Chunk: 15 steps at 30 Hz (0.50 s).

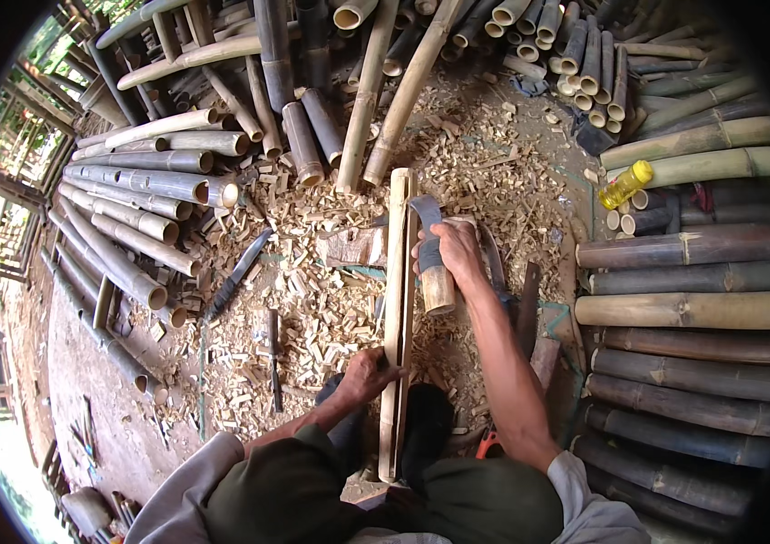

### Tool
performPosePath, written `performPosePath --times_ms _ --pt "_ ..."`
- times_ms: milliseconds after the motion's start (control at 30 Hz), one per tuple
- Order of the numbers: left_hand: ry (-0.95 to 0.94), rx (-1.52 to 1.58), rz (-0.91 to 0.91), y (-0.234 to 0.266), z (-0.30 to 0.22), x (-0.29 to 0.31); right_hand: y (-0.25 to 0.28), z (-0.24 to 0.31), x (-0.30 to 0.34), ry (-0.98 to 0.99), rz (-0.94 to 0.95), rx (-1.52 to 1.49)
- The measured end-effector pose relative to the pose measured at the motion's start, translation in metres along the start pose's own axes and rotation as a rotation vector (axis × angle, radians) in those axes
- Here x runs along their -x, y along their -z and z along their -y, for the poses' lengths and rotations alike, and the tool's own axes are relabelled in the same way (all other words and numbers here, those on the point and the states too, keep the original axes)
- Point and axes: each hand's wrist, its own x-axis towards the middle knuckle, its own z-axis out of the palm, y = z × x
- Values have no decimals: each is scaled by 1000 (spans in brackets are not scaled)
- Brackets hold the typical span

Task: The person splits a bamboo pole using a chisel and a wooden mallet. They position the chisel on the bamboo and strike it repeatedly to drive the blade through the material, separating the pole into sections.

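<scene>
Pale bamboo (pixel 396 299) runs between my knees (pixel 285 480), clamped in my left hand (pixel 369 374), while my right hand (pixel 456 257) grips a blade (pixel 424 211) near its far end, where I judge a glancing stroke could skid toward the left.

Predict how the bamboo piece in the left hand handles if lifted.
The bamboo piece looks stiff, running straight past the left hand without visible bend. Long and narrow, it would probably tip if stood on end.
</scene>
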Motion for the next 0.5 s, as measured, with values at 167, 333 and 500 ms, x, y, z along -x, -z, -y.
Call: performPosePath --times_ms 167,333,500 --pt "-102 -34 -43 3 -10 -12 -14 24 -38 190 -22 10" --pt "-1 12 26 2 -4 -5 -15 48 -8 -87 -74 -27" --pt "-73 -7 -138 -4 2 0 30 44 64 57 380 -409"
